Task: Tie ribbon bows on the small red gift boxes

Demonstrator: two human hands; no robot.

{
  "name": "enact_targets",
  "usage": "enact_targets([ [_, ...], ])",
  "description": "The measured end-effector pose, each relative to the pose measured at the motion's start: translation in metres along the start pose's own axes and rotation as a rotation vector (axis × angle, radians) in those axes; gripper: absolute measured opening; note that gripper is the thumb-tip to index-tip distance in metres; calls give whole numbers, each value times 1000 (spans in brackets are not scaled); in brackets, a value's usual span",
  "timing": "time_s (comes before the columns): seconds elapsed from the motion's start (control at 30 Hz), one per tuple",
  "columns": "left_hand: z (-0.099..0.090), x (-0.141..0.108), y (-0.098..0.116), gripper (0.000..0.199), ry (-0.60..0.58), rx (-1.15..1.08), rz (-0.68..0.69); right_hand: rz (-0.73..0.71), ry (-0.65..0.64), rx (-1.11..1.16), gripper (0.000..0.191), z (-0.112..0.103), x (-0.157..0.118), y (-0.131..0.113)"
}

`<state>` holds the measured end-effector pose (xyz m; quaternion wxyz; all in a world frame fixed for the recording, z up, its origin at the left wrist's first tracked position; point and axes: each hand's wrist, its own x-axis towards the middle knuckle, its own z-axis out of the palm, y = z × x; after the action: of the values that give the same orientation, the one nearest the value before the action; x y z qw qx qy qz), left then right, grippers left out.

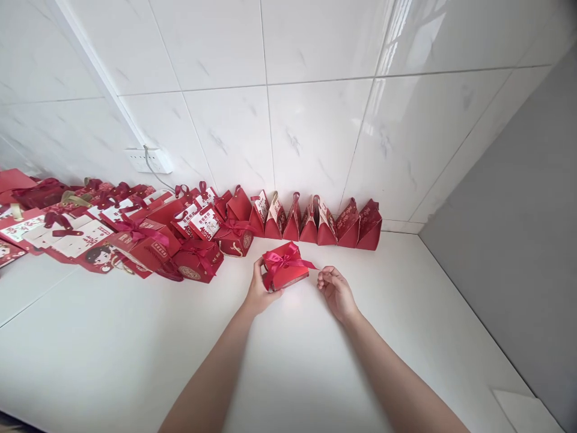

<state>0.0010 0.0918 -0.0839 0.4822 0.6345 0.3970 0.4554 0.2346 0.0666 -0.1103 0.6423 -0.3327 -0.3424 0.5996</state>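
A red gift box (292, 278) with a pink satin bow (285, 258) tied on top is in the middle of the white table. My left hand (259, 291) grips it from its left side, thumb along the near edge. One tail of the ribbon (309, 264) stretches out to the right, towards my right hand (336, 291). The fingers of that hand are pinched together at the ribbon's end, a little right of the box. Part of the box's left side is hidden behind my left hand.
Several red gift boxes (369, 225) stand in a row against the tiled wall (315, 132). A crowded heap of red and white boxes (153, 240) fills the left. A wall socket (148, 160) with a cable sits above them. A grey panel (509, 228) bounds the table's right side.
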Motion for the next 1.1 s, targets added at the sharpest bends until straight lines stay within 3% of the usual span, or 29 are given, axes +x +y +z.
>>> enact_targets([
  [0.1, -7, 2, 3, 91, -104, -110, -42, -47, -64, -73, 44, 4, -3, -3],
  [0.2, -12, 3, 5, 80, -239, -209, -121, -27, -244, -133, 82, 10, -9, -10],
  [0.27, -13, 4, 5, 77, -290, -249, -160, -17, -368, -159, 92, 14, -11, -13],
  [0.33, -14, 5, 3, 79, -309, -269, -173, -31, -408, -183, 88, 18, -12, -15],
  [0.53, -10, 11, -2, 87, -335, -367, -215, 0, -323, -204, 61, 17, -7, -14],
  [0.77, 0, 12, -5, 81, -275, -198, -217, 44, -254, -175, 53, 13, -6, -12],
  [1.1, 2, 10, -8, 80, -262, -146, -199, 35, -241, -178, 52, 19, -8, -14],
])
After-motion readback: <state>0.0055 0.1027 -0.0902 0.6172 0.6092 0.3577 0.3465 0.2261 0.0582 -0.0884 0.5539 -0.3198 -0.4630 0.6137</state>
